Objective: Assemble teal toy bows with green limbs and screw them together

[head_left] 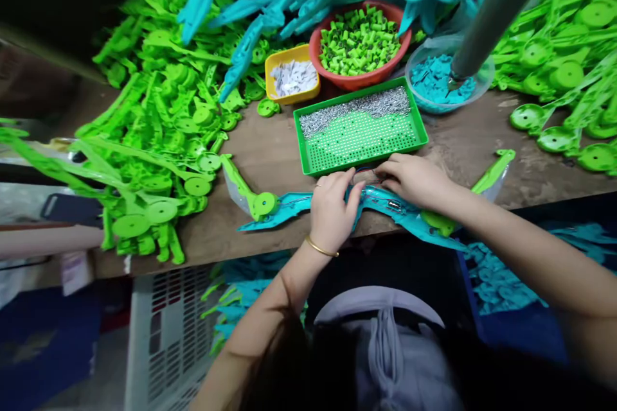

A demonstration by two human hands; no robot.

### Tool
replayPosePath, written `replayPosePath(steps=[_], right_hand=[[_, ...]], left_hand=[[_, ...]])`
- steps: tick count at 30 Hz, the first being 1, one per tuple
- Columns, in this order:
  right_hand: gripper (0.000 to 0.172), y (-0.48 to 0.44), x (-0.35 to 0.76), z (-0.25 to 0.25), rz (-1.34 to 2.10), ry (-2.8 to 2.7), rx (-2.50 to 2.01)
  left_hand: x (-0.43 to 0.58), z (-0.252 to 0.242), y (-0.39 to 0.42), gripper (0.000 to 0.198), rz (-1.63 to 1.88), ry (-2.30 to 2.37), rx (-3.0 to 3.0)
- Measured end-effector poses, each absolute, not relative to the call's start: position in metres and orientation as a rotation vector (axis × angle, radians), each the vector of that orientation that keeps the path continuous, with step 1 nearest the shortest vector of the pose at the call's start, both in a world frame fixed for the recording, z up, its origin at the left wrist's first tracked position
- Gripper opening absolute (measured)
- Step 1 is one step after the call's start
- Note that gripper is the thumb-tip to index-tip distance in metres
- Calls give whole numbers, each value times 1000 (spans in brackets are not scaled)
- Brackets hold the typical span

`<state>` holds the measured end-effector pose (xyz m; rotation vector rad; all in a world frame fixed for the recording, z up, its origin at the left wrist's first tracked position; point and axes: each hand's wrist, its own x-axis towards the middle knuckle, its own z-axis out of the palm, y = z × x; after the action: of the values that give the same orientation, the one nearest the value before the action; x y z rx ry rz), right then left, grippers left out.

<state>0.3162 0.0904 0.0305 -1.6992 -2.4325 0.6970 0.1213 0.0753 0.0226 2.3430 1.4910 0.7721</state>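
A long teal plastic piece (pixel 284 209) lies across the near edge of the wooden table (pixel 270 154). My left hand (pixel 331 209) rests on its middle, fingers curled and pressing it down. Close beside it, my right hand (pixel 414 178) has its fingertips pinched at the same spot of the teal piece; whatever small item they hold is hidden. A green plastic piece (pixel 250 196) with a round end lies just left of my left hand. Another green piece (pixel 491 173) sticks out from under my right forearm.
A green perforated tray (pixel 417 123) with small metal pins sits just beyond my hands. Behind it stand a red bowl (pixel 359 80) of green caps, a yellow box (pixel 272 67) and a clear bowl (pixel 424 99) of teal bits. Green and teal parts are heaped left, back and right.
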Motion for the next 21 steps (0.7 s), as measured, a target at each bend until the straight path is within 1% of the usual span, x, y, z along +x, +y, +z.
replayPosePath(steps=[4,10,12,15,17,21], right_hand=[[20,93,318,23,800,-2254,-1546],[15,93,315,33,1162,-1922,-1284],[18,95,313,36,1291,-1803,-1252],[26,96,310,37,1426,-1602,-1303],[25,97,309,37,1431,-1561,-1372],[21,98,306,37,1347,-1682,-1434]], left_hand=[[112,14,69,23,799,1431,2300],[104,4,60,25,749,1320,2397],[104,2,59,25,726,1321,2424],[103,1,60,26,702,1281,2457],[101,1,62,27,702,1243,2486],[98,2,63,27,704,1198,2607]])
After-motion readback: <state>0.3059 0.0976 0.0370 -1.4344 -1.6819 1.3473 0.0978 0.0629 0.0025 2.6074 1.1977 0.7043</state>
